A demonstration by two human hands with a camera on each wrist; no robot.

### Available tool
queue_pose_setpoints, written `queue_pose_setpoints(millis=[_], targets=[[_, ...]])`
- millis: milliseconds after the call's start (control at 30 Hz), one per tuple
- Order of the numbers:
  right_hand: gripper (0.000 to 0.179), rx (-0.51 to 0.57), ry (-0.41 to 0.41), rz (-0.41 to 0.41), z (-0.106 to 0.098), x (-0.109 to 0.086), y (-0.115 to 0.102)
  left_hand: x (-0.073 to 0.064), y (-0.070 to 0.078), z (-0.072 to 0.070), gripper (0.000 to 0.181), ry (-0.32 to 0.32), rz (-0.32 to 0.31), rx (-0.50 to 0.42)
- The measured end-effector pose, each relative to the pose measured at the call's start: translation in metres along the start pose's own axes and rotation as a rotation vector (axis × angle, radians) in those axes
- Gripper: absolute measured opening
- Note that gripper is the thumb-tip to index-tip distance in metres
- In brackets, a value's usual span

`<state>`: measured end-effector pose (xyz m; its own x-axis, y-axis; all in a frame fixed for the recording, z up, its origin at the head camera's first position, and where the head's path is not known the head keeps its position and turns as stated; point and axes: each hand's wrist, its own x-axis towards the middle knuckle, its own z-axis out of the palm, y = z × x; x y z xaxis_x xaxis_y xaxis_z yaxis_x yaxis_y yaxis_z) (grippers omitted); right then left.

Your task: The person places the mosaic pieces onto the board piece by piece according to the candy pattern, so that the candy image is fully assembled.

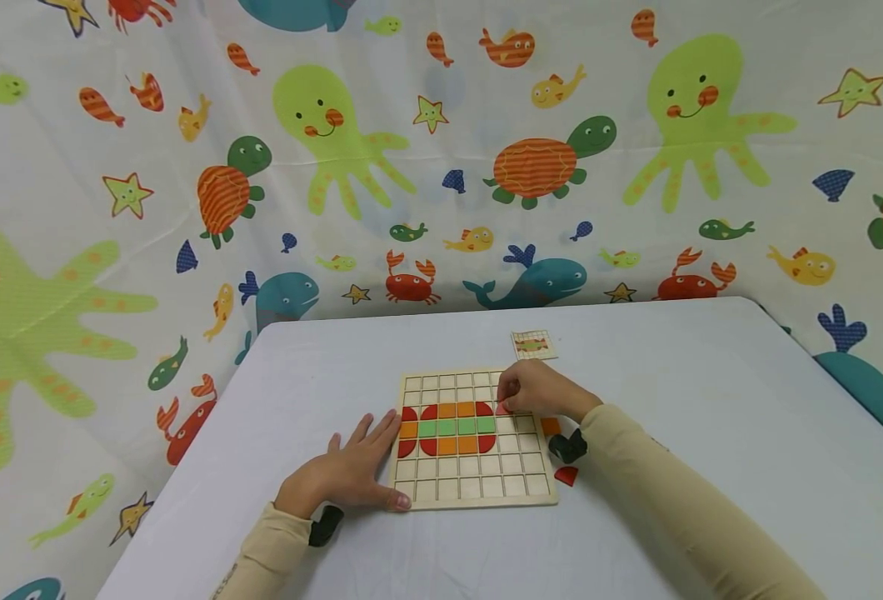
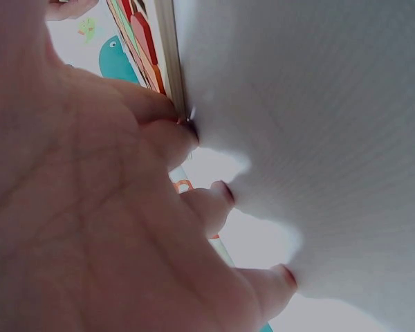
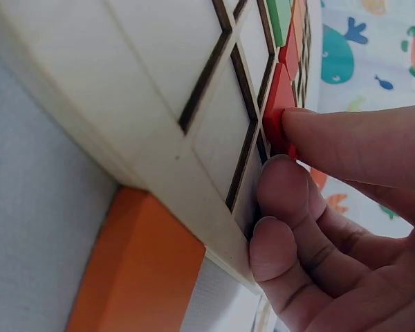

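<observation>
The left hand (image 1: 351, 475) lies flat with straight fingers on the white worktop (image 1: 711, 400), touching the left edge of the pale wooden grid board (image 1: 475, 492). One red curved tile (image 1: 566, 476) and one orange square tile (image 1: 551, 426) lie loose by the board's right edge. Farther back, the right hand (image 1: 535, 389) has a pinching grip on one small red tile (image 3: 277, 104), right above an empty square beside the coloured row, and one small picture card (image 1: 534, 343) lies behind the board.

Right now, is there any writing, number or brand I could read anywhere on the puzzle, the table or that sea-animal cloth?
None: no words, numbers or brand marks show in any view.
The small card carries only a tiny coloured picture, no readable text.
The wooden board shows just an unmarked grid, and its coloured tiles are plain.
The cloth backdrop has only cartoon sea animals.
</observation>
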<state>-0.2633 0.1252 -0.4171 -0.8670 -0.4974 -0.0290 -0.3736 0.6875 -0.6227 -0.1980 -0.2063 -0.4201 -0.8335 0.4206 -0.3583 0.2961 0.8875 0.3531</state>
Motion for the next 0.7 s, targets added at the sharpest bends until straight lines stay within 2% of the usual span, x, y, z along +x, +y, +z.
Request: queue_pose_setpoints(millis=[200,367,700], targets=[[0.005,-0.018,0.006,-0.003,0.0010,-0.0001,0.0007,0.0000,0.0002,-0.0004,0.127,0.000,-0.002,-0.005],[0.012,-0.030,0.024,-0.002,0.0043,0.0000,-0.0005,-0.0009,-0.0014,-0.0004,0.127,-0.002,0.001,-0.011],[0.011,-0.023,0.048,-0.001,0.0052,-0.0054,-0.0032,-0.0024,-0.0005,-0.0016,0.127,-0.003,0.002,-0.003]])
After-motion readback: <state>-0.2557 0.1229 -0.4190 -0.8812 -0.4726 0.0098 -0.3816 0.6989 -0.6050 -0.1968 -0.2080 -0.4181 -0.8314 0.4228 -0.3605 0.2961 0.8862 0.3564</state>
